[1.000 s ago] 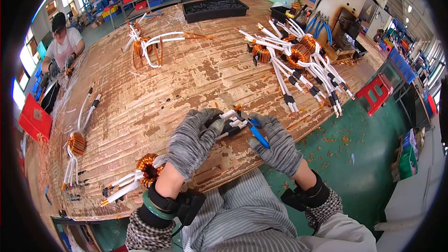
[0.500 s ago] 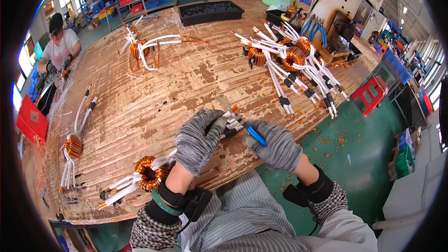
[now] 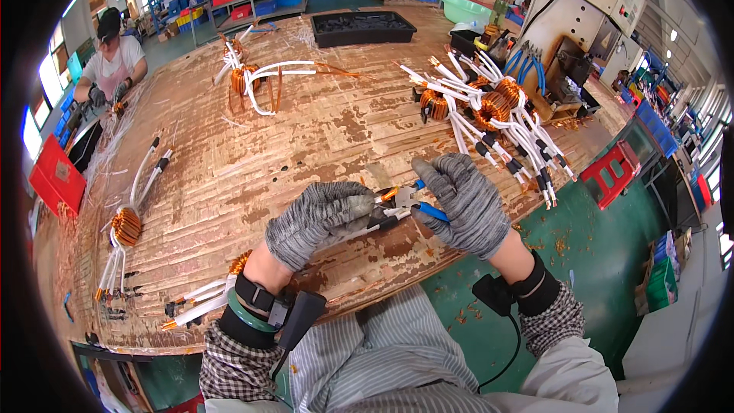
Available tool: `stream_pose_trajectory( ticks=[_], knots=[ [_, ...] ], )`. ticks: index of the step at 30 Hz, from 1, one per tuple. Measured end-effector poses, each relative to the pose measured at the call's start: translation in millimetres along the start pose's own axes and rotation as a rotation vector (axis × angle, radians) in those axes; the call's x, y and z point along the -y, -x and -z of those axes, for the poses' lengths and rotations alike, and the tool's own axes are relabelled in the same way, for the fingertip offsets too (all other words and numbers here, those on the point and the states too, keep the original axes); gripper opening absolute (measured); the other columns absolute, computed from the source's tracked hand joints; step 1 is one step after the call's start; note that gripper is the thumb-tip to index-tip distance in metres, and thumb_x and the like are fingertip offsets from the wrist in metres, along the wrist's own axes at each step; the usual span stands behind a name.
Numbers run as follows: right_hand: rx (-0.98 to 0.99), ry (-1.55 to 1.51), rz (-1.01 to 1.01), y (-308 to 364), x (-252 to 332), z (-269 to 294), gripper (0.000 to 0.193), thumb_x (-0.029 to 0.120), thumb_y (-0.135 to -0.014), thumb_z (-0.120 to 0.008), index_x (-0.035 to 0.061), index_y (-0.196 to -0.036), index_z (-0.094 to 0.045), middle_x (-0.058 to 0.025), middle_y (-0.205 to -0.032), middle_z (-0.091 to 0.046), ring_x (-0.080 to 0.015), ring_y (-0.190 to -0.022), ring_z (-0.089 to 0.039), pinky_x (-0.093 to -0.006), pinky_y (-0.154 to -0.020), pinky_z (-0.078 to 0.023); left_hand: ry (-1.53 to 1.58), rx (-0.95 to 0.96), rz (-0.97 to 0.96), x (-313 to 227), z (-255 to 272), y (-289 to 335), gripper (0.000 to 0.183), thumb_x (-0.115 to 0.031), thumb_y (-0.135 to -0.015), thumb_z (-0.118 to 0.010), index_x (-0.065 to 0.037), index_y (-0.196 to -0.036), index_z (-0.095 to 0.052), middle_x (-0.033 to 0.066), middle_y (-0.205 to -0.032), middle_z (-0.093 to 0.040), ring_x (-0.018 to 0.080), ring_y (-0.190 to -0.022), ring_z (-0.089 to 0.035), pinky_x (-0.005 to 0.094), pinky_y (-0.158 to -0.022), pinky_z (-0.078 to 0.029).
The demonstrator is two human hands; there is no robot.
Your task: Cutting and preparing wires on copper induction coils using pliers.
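My gloved left hand (image 3: 325, 214) pinches a white-sleeved wire lead (image 3: 388, 195) close to its bare copper end. More leads with black sleeves (image 3: 390, 218) lie just beneath that end. They appear to run back to a copper-wound ring coil (image 3: 239, 263), which my left forearm mostly hides. In my gloved right hand (image 3: 466, 203) are blue-handled pliers (image 3: 433, 213). Their handles are spread apart, and the metal jaws are beside the copper end; whether they touch it I cannot tell.
Several copper coils with white leads (image 3: 491, 111) are heaped at the right. Other coils lie at the far left (image 3: 245, 80) and near left (image 3: 126, 227). A black tray (image 3: 363, 28) stands at the back. Far left, a co-worker (image 3: 111, 69) works. A red stool (image 3: 612, 174) stands on the floor.
My right hand has turned and spread; the pliers' handles have come apart. My left hand has shifted slightly left on the lead, its forearm now covering most of the coil. The whole view has shifted.
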State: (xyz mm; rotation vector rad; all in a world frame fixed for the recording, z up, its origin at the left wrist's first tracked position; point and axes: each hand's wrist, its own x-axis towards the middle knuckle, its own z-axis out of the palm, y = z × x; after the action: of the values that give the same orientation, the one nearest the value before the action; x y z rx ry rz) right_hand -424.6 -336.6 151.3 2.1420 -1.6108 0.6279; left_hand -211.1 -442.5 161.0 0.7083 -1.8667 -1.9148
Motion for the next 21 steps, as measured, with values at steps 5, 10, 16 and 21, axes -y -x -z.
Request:
stream_pose_trajectory(
  ticks=[5, 10, 16, 21],
  knots=[
    [0.241, -0.344, -0.159, 9.8, 11.2, 4.8, 0.044, 0.032, -0.081, -0.057, 0.0062, -0.117, -0.052, -0.0107, -0.080, -0.058, -0.0269, -0.071, -0.057, -0.0381, -0.064, -0.049, -0.074, 0.047, -0.043, -0.2, 2.9, -2.8, 0.032, -0.029, -0.083, -0.059, -0.002, -0.099, -0.060, 0.0022, -0.078, -0.061, 0.0077, -0.069, -0.056, 0.0202, -0.062, -0.045],
    [0.719, -1.442, -0.741, 17.8, 7.1, 5.7, 0.048, 0.039, -0.083, -0.056, 0.0032, -0.114, -0.054, -0.0147, -0.086, -0.061, -0.0228, -0.075, -0.060, -0.0326, -0.064, -0.049, -0.070, 0.096, 0.005, 4.1, -6.5, -8.6, 0.028, -0.027, -0.085, -0.058, -0.001, -0.097, -0.059, 0.0029, -0.078, -0.060, 0.0092, -0.069, -0.053, 0.0226, -0.063, -0.044],
    [-0.079, -1.321, -0.827, 33.7, 5.3, -17.9, 0.034, 0.027, -0.087, -0.054, 0.0048, -0.113, -0.052, -0.0042, -0.088, -0.059, -0.0105, -0.079, -0.056, -0.0243, -0.067, -0.050, -0.288, -0.103, -0.250, 16.5, -26.1, -12.0, 0.030, -0.022, -0.088, -0.053, -0.001, -0.110, -0.056, 0.0019, -0.079, -0.058, 0.0095, -0.071, -0.051, 0.0256, -0.066, -0.044],
    [-0.208, -1.336, -0.944, 41.6, -9.3, -26.4, 0.036, 0.026, -0.086, -0.055, 0.0039, -0.115, -0.051, -0.0001, -0.085, -0.056, -0.0075, -0.075, -0.053, -0.0229, -0.065, -0.049, -0.137, 0.000, -0.209, -1.1, -27.0, -14.0, 0.031, -0.021, -0.088, -0.053, 0.000, -0.112, -0.056, 0.0026, -0.077, -0.058, 0.0097, -0.070, -0.051, 0.0237, -0.065, -0.044]
  ],
)
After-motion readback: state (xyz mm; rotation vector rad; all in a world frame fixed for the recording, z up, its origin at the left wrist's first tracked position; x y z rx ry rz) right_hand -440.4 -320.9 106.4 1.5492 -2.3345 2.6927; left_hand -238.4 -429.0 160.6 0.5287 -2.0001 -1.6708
